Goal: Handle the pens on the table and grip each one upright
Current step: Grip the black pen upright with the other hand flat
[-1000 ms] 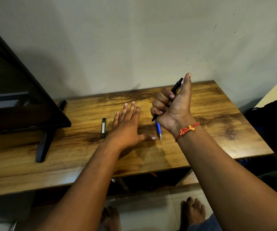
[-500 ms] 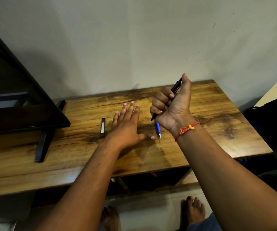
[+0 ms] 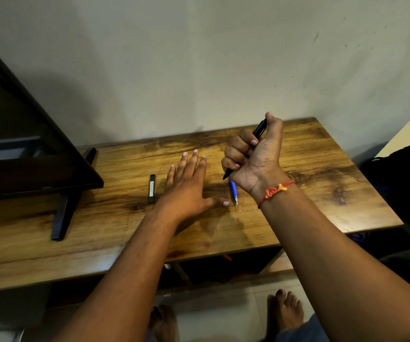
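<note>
My right hand [image 3: 255,157] is closed in a fist around a black pen [image 3: 259,130], held nearly upright above the wooden table [image 3: 322,183]. The thumb rests on the pen's top end and the tip pokes out below the little finger. A blue pen [image 3: 233,192] lies flat on the table just under that hand, its tip pointing toward me. My left hand [image 3: 189,187] lies palm down on the table with the fingers spread, its thumb tip close to the blue pen. It holds nothing.
A small black stick-shaped object [image 3: 151,188] lies left of my left hand. A dark monitor [image 3: 26,149] on a black stand foot [image 3: 65,213] fills the table's left side. The wall runs along the table's back edge. My bare feet show on the floor below.
My right thumb has bent down from pointing straight up onto the top end of the black pen. The left hand and the blue pen stay where they were.
</note>
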